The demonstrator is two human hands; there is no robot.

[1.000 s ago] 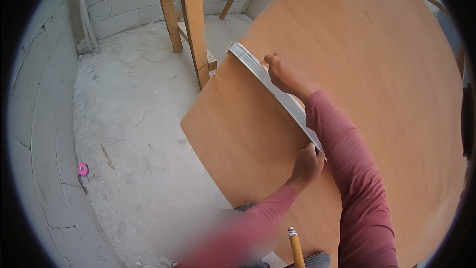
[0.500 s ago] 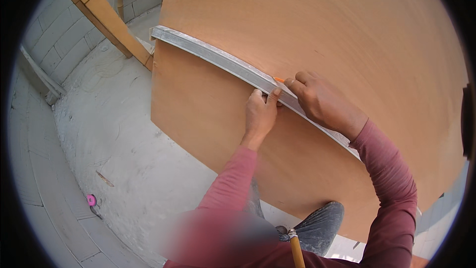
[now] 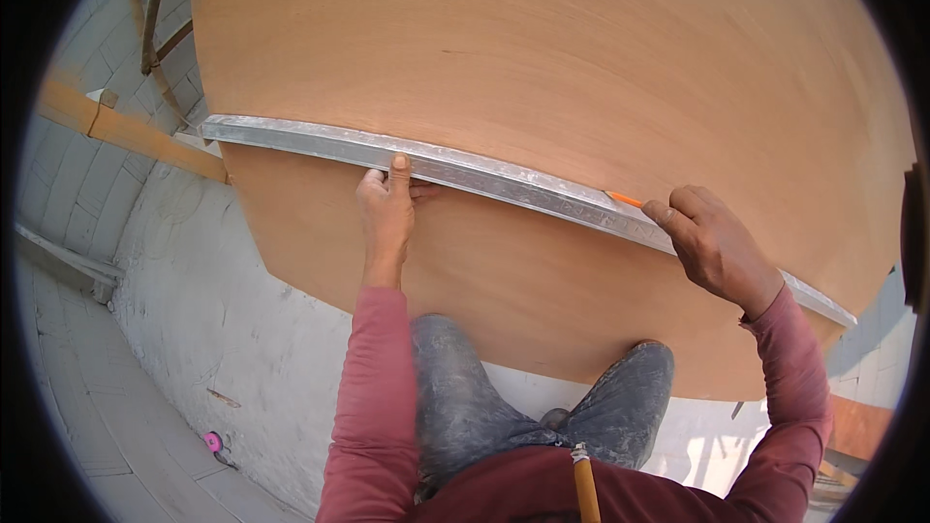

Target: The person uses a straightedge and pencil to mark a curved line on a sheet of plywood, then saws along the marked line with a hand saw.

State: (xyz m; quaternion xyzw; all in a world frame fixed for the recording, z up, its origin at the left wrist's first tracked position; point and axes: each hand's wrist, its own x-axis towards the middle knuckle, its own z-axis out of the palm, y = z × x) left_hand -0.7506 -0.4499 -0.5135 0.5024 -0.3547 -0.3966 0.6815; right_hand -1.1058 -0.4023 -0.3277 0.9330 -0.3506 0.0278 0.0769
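Observation:
A long grey metal channel [image 3: 504, 184] lies across a big brown plywood sheet [image 3: 542, 68], slanting down from left to right. My left hand [image 3: 387, 218] grips the channel's near edge left of its middle, thumb on top and fingers partly hidden at the near side. Farther right, my right hand [image 3: 712, 242] is closed around an orange pencil [image 3: 624, 199]. The pencil's tip touches or nearly touches the sheet along the channel's far edge; I cannot tell which. Part of the channel passes hidden under my right hand and wrist.
An orange-brown timber beam [image 3: 145, 140] meets the sheet's left side. A pink tape measure [image 3: 213, 442] lies on the dusty floor [image 3: 242, 329] at lower left. Pale block walls [image 3: 77, 194] stand at left. A yellow-brown handle [image 3: 585, 486] sticks up at my waist.
My right hand with the pencil has moved right along the channel. My left hand has shifted left along it, so the hands are wider apart. The whole view has turned.

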